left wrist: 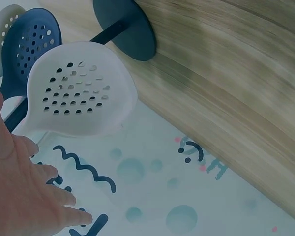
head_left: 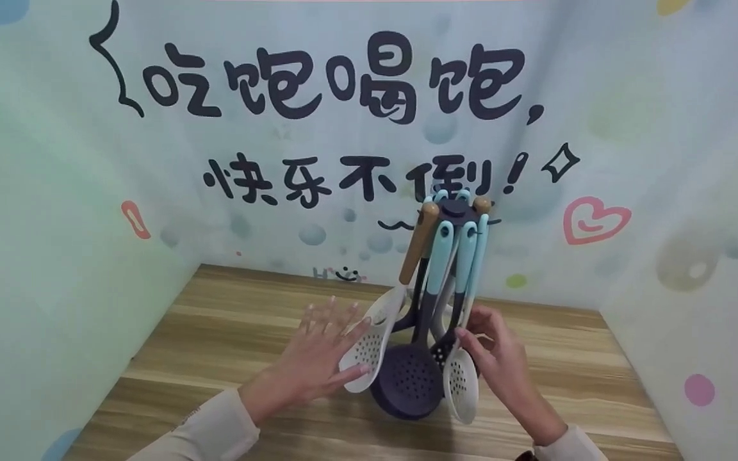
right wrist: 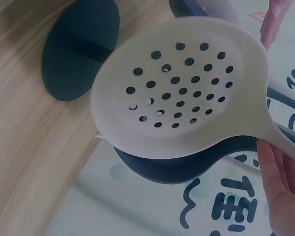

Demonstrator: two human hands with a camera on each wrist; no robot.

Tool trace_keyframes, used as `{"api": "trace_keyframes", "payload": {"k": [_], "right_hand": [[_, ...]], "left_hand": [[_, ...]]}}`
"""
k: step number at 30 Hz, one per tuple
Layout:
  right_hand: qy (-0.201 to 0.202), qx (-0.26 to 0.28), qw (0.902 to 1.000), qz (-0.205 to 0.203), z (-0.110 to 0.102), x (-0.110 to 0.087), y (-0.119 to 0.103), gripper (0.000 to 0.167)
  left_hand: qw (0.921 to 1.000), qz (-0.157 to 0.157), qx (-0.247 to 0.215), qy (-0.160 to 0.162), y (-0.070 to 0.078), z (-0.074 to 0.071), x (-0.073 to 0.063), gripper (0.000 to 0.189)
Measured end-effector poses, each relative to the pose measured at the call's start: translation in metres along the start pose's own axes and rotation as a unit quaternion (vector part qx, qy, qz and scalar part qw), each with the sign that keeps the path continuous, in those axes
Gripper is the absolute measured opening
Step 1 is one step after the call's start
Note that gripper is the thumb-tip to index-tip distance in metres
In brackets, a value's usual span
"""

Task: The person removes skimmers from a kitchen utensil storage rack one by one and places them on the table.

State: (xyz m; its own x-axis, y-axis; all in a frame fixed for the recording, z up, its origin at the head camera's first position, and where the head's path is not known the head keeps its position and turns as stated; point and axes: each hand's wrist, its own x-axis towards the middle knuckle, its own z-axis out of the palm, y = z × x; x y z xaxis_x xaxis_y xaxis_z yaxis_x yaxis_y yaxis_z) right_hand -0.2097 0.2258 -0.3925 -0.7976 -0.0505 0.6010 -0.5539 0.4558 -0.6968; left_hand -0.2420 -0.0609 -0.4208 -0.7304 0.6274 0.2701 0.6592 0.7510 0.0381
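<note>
A rotating-style utensil stand with a dark hub holds several hanging kitchen tools. On its left hangs a white skimmer with a wooden handle. My left hand lies against that skimmer, fingers spread and straight. At the right, my right hand pinches the neck of another white skimmer, whose perforated bowl fills the right wrist view. Between the two hangs a dark blue skimmer. The stand's round dark base shows in the left wrist view.
Everything stands on a wood-grain table. A printed backdrop with dark lettering rises behind it, with pale walls at both sides. Light-blue handles of other tools crowd the stand's front.
</note>
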Motion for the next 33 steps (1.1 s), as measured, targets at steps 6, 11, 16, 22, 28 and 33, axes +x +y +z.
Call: {"api": "trace_keyframes", "payload": {"k": [6,11,16,22,28,33], "right_hand": [[-0.005,0.029,0.9995,0.002,-0.003,-0.001,-0.002,0.025],[-0.004,0.02,0.9998,0.006,-0.007,0.0,-0.004,0.024],[-0.002,0.008,1.0,0.0,-0.012,0.001,-0.004,0.023],[0.0,-0.003,0.9999,-0.014,-0.019,0.0,-0.005,0.023],[0.01,-0.004,0.9999,-0.011,-0.028,-0.002,-0.006,0.023],[0.025,0.011,0.9996,0.007,-0.037,-0.002,-0.003,0.027]], "left_hand": [[1.0,-0.001,0.002,-0.002,-0.001,0.0,0.0,0.068],[0.9998,-0.002,-0.016,-0.014,-0.001,0.0,0.0,0.068],[0.9995,-0.004,-0.024,-0.019,-0.001,-0.001,0.0,0.069],[0.9995,0.0,-0.027,-0.015,-0.001,-0.002,0.001,0.069],[0.9998,0.003,-0.018,-0.004,-0.001,-0.001,0.003,0.068],[1.0,0.006,-0.003,0.002,-0.001,-0.001,0.003,0.067]]}}
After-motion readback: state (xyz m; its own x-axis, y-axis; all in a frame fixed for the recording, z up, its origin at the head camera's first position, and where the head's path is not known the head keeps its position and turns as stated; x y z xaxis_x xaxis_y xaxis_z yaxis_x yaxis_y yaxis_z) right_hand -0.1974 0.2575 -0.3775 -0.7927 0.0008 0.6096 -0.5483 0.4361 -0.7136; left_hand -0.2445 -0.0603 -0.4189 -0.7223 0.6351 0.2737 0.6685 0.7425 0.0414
